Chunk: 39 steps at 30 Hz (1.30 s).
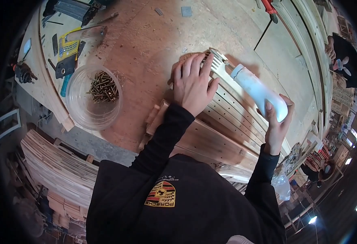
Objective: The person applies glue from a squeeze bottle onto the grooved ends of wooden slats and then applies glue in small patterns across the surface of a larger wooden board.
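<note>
Head view: left hand [192, 83] flat, ungripping, on slats [227, 114]; right hand [276, 122] clasping white bottle [259, 91] near bench edge

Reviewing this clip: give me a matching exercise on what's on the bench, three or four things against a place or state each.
Things:
1. white bottle
2. clear tub
3. left hand
4. stacked thin slats

Places or states:
A. flat on the slatted wood piece
B. below the bench edge
C. held in the right hand, nozzle down
D. holds brass screws

Pairs: 1-C, 2-D, 3-A, 4-B

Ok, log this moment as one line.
left hand: flat on slats | right hand: holds white bottle | screw tub: beside
</note>
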Each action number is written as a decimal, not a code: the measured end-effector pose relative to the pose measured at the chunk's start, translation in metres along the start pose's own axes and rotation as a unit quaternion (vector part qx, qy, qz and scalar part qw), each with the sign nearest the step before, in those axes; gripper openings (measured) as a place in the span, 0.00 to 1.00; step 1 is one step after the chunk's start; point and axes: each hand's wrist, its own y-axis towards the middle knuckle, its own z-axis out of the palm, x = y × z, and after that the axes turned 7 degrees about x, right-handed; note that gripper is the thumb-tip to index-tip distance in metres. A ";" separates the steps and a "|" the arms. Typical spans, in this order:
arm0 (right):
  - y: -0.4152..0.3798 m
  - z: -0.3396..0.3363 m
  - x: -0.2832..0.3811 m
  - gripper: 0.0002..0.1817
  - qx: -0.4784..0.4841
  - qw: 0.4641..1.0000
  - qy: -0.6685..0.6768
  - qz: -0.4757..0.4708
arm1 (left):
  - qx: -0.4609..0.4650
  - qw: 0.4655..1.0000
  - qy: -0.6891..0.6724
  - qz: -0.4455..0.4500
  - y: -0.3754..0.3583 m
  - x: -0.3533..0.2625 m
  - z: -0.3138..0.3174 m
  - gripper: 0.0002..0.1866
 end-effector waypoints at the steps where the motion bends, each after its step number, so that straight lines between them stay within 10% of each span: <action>1: 0.000 -0.001 -0.001 0.27 0.001 1.000 0.000 0.002 | 0.001 1.000 -0.002 0.000 0.000 0.000 0.000 0.30; 39: -0.010 0.012 0.048 0.27 -0.022 0.994 -0.109 -0.006 | -0.002 1.000 0.011 0.007 0.002 0.001 0.005 0.29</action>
